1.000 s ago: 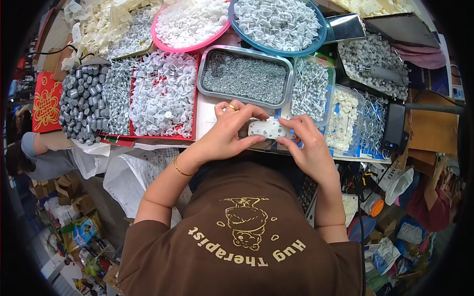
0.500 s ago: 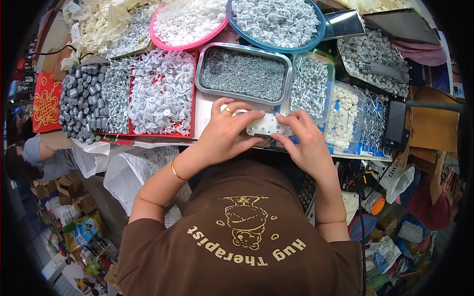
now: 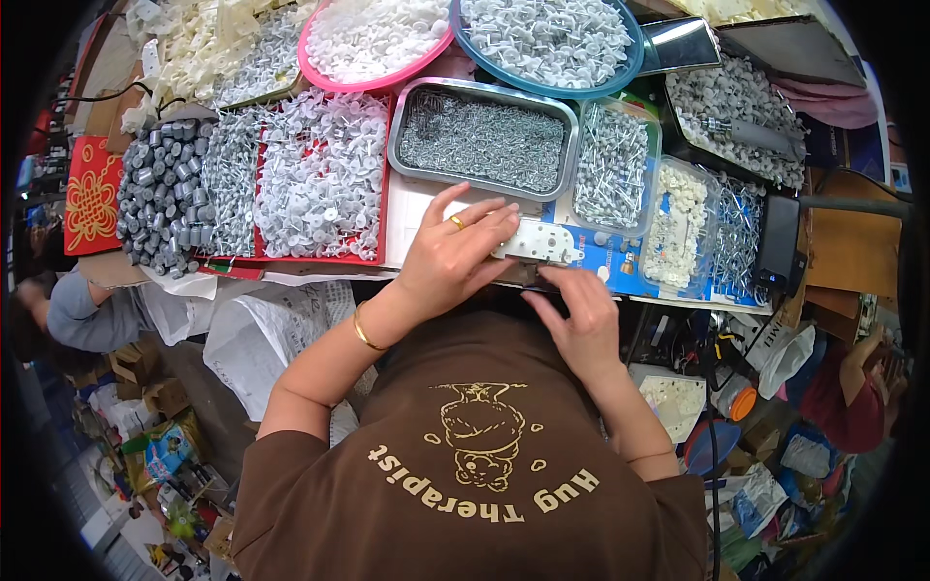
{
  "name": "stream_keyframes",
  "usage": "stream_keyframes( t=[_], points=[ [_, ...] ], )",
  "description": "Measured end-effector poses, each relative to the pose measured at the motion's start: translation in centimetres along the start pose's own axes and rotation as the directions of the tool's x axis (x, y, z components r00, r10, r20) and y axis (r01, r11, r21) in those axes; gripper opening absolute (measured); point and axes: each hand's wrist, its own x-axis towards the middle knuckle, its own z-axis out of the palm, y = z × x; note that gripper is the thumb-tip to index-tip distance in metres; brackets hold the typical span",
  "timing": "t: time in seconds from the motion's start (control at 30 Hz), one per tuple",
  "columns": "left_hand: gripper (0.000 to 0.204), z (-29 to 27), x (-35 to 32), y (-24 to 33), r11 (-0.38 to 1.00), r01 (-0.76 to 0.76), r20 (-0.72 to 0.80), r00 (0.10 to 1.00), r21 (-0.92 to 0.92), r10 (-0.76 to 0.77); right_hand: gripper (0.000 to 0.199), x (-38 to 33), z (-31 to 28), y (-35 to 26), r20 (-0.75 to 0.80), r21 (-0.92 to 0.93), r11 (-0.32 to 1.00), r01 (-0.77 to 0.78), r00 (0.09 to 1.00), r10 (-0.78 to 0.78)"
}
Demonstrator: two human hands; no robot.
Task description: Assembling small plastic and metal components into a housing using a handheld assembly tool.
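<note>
A small white plate with holes [image 3: 544,241] lies at the front edge of the worktable. My left hand [image 3: 450,250] is closed on the plate's left end, with fingers on top and the thumb low by its near edge. Just below the plate is my right hand [image 3: 584,315], off the plate, its thumb and forefinger apart and the other fingers curled. Between those two fingertips I make out nothing held. A metal tray [image 3: 573,160] of tiny metal pieces stands right behind the plate.
Left of my hands, a red box [image 3: 381,208] holds white-headed nails beside grey cylinders [image 3: 160,198]. Pink [image 3: 302,50] and teal [image 3: 639,44] basins are behind. Clear trays [image 3: 651,218] and a black device [image 3: 781,242] stand to the right. Other people's arms show at both sides.
My right hand has let go of the plate's right end and moved down toward me. The plate has shifted slightly right, with my left hand still on it.
</note>
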Motion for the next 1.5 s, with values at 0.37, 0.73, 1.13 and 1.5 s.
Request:
stream_keyframes(
  t=[0.37, 0.73, 1.13, 1.5],
  points=[
    [0.031, 0.5, -0.6, 1.7, 0.966, 0.137, -0.127, 0.986, 0.221, -0.110, 0.024, 0.1, 0.5, 1.4, 0.040, 0.066, 0.995, 0.068, 0.997, -0.071],
    [0.033, -0.6, 1.6, 1.2, 0.938, 0.321, 0.043, 0.947, -0.129, -0.318, 0.011, 0.8, -0.5, 2.7, -0.152, 0.273, 0.956, -0.107, 0.977, 0.152],
    [0.050, 0.9, -0.4, 0.1, 0.998, 0.031, -0.054, 0.998, 0.052, -0.028, 0.014, 4.2, -7.2, 7.4, -0.264, 0.220, 0.860, -0.461, 0.820, 0.508],
    [0.051, 0.6, -0.2, -0.3, 1.000, -0.004, -0.044, 0.999, -0.030, 0.002, 0.012, 4.7, -7.2, 12.1, -0.220, -0.375, 0.879, -0.294, 0.949, 0.224]
  ],
)
